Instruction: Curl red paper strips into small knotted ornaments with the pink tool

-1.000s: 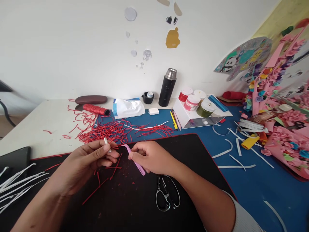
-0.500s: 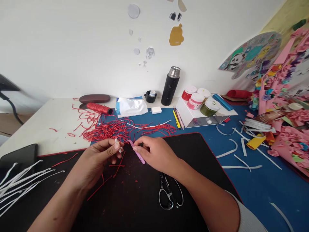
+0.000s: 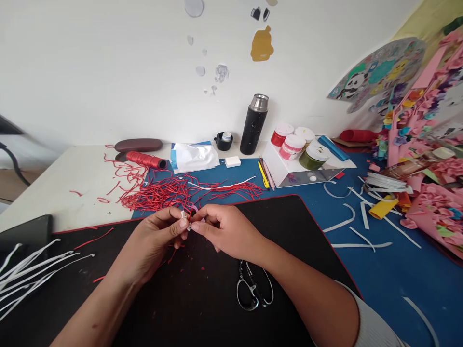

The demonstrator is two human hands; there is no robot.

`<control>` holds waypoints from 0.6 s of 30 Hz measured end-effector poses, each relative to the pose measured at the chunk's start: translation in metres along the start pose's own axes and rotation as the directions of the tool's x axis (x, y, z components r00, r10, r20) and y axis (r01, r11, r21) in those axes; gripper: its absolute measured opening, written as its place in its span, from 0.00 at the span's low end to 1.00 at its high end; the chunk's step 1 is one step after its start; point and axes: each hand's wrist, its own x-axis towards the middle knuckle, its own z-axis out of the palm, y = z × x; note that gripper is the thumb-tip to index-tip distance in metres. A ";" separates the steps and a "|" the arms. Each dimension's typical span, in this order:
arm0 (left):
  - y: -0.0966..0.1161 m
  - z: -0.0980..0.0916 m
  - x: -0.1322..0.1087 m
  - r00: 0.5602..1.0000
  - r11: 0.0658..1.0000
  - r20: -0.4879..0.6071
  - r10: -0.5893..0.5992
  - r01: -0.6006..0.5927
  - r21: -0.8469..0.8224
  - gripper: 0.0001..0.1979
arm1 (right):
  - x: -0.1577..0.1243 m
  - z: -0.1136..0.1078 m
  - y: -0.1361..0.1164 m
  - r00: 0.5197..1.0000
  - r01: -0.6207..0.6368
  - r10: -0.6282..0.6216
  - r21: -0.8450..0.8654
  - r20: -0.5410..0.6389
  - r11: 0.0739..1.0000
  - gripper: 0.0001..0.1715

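My left hand and my right hand meet over the black mat, fingertips touching. The left pinches a small white paper piece. The right is closed round a pink stick-like tool, of which only the tip shows between the fingers. Just beyond the hands lies a heap of thin red paper strips. Scissors rest on the mat under my right wrist.
White paper strips lie at the left; more curl on the blue mat at the right. At the back stand a black flask, paint jars on a white box, a red thread spool and tissues. Pink paper crafts crowd the right.
My two hands have come together; the pink tool, earlier sticking out below my right hand, is now mostly hidden in the fingers. The view has shifted slightly.
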 end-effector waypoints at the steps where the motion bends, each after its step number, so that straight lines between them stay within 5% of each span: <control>1: 0.000 0.000 0.000 1.000 1.000 0.002 -0.005 0.005 0.005 0.23 | 0.000 0.000 0.000 1.000 -0.002 0.002 0.008 0.004 1.000 0.09; 12: -0.006 0.000 0.000 1.000 0.994 0.008 0.003 -0.004 0.111 0.22 | 0.002 0.003 0.001 0.998 -0.013 0.010 -0.052 -0.054 0.999 0.09; 18: 0.004 -0.003 -0.003 0.997 0.997 0.072 0.029 -0.034 0.070 0.21 | 0.002 0.000 0.004 0.999 0.006 -0.004 0.053 -0.040 0.999 0.09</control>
